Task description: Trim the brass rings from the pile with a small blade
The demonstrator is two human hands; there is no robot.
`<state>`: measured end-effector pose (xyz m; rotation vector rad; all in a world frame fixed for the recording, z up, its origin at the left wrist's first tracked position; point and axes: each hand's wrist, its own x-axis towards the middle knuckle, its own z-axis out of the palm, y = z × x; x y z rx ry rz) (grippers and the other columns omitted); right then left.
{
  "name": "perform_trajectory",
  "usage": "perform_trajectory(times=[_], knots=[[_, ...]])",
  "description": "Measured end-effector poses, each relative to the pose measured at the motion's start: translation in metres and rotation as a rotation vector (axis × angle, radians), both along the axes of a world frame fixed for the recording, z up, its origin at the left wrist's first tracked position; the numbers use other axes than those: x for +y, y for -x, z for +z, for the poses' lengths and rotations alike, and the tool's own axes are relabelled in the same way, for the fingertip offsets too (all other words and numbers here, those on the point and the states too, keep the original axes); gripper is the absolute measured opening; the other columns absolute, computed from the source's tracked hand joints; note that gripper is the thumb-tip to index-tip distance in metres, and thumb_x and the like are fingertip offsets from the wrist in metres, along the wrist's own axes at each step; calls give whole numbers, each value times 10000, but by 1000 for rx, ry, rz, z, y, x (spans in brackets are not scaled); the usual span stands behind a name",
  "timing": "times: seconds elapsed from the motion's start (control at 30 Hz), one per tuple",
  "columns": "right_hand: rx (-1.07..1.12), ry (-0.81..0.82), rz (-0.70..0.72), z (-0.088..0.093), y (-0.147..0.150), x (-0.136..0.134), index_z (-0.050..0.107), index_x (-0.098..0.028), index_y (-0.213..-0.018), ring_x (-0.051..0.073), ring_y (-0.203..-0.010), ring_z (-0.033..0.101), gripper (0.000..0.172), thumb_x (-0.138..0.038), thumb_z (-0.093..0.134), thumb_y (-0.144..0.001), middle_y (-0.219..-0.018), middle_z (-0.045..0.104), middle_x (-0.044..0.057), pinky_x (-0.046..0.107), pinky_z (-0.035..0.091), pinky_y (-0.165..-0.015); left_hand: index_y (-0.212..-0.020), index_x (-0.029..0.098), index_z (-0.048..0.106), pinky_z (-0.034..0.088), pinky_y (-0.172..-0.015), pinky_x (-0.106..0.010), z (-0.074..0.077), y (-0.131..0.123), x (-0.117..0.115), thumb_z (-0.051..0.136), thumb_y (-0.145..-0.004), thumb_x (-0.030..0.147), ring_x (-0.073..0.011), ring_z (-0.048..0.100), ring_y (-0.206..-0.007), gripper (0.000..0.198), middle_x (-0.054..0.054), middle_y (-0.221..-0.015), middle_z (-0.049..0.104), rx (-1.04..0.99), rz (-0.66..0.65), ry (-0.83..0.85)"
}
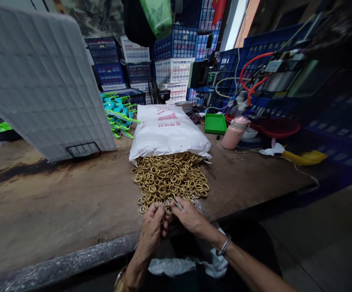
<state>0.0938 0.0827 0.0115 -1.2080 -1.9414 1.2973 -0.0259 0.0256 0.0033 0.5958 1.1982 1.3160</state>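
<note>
A heap of brass-coloured rings [171, 178] spills from the open mouth of a white sack [167, 129] onto the worn wooden table [57, 207]. Both my hands work at the near edge of the heap. My left hand [153, 227] is curled, its fingers pinched on a ring at the heap's front. My right hand [189, 215] is closed on a thin metal tool [177, 203] that points toward the left hand's fingertips. A metal bangle sits on my right wrist [224, 244].
A grey quilted panel [42, 77] leans at the left. Teal plastic parts [117, 113], a green tray [215, 123], a pink bottle [235, 132], a red bowl [279, 127], a yellow scoop [305, 157] and stacked crates [172, 69] stand behind. A plastic bag [178, 265] hangs below the table edge.
</note>
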Motion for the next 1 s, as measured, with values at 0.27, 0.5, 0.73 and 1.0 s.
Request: perform_trajectory(times=[0.27, 0.5, 0.73, 1.0], knots=[[-74, -56, 3, 4, -2, 0, 392, -187, -606, 87, -549, 334, 167, -254, 402, -759, -556, 352, -61, 202, 262, -513, -767, 181, 483, 241, -321, -136, -11, 1, -1, 557, -726, 476, -30, 319, -313, 307, 87, -451, 443, 62, -22, -68], [14, 45, 23, 7, -4, 1, 398, -187, -628, 81, -527, 325, 163, -272, 405, -767, -548, 362, -64, 199, 273, -503, -669, 172, 454, 218, -329, -137, -10, 2, 0, 536, -746, 474, -24, 304, -318, 322, 80, -437, 441, 72, 26, -82], [18, 17, 31, 9, 1, -4, 382, -188, -604, 78, -525, 310, 167, -255, 416, -753, -556, 350, -64, 199, 261, -495, -706, 169, 478, 292, -356, -128, 3, -5, 2, 666, -642, 436, -29, 382, -377, 333, 77, -511, 471, -162, 183, -99], [-80, -89, 33, 0, -2, -2, 353, -187, -569, 77, -518, 285, 177, -217, 410, -733, -528, 322, -70, 207, 212, -475, -831, 174, 524, 269, -329, -127, 1, -4, 0, 667, -624, 457, -41, 414, -381, 379, 63, -552, 503, -143, 118, -40]])
